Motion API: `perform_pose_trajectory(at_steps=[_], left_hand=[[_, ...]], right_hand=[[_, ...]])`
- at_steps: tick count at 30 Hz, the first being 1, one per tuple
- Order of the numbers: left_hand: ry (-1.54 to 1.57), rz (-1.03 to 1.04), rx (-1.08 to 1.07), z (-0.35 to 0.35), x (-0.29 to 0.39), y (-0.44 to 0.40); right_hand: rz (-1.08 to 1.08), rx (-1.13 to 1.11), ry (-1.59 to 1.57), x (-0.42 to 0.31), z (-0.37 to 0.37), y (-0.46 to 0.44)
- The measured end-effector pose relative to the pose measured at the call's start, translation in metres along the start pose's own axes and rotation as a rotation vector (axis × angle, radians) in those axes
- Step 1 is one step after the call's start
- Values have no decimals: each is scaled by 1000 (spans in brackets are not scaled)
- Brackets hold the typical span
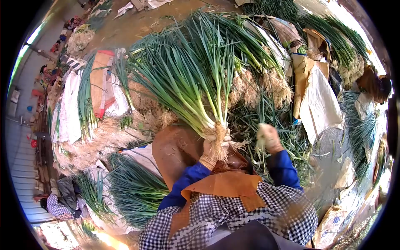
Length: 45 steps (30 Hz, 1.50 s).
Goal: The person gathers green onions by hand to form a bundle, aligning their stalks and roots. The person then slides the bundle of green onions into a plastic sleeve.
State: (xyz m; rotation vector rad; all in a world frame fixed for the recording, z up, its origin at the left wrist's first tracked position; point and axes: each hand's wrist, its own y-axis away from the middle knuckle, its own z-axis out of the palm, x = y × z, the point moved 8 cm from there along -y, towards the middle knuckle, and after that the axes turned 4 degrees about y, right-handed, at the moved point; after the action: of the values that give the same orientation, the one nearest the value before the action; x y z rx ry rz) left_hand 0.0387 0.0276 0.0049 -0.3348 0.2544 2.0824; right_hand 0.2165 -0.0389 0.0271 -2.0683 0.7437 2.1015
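Note:
A large bunch of green onions (208,96) fans up and to the left, its pale stems and tan roots gathered at the bottom. My left hand (209,149), in a pale glove, is closed round the root end of this bunch, and the hanging roots partly cover the fingers. To its right, my gloved right hand (270,137) is curled and slightly blurred, apart from the bunch. It hovers over loose green leaves (287,146); whether it grips one of them is hard to make out. A brown apron (175,150) covers my lap beneath the bunch.
More green onions with long roots (246,85) lie just beyond. Another pile (135,189) rests at lower left. Rooty bunches (87,141) and white sacks (68,104) line the left. A torn sack (318,102) lies at right. Another person (60,204) sits at far lower left.

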Motion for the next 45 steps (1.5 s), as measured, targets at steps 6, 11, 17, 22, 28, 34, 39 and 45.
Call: perform_pose_trajectory(at_steps=[6,11,17,22,28,34,39,45], left_hand=[[-15,-115,-253,66,-1,9],[-264,109,-399,113,18,11],[-325,106,-68,20,36,6],[-241,13,-111,29,33,17],[-220,7,-62,22,7,4],[-427,-36,45,-34,-6,-2],[-521,148,176,-30,-4,-1],[-395,161,113,-42,7,-3]], right_hand=[[144,-138,1520,38,-83,-76],[-151,243,836,-83,-13,-183],[-110,51,1194,-80,29,-266],[-229,-275,429,-101,13,-201],[52,-404,128,-5,23,-104],[160,-608,-13,16,79,-46],[-69,20,345,23,45,-131],[-265,146,665,-16,64,-52]])
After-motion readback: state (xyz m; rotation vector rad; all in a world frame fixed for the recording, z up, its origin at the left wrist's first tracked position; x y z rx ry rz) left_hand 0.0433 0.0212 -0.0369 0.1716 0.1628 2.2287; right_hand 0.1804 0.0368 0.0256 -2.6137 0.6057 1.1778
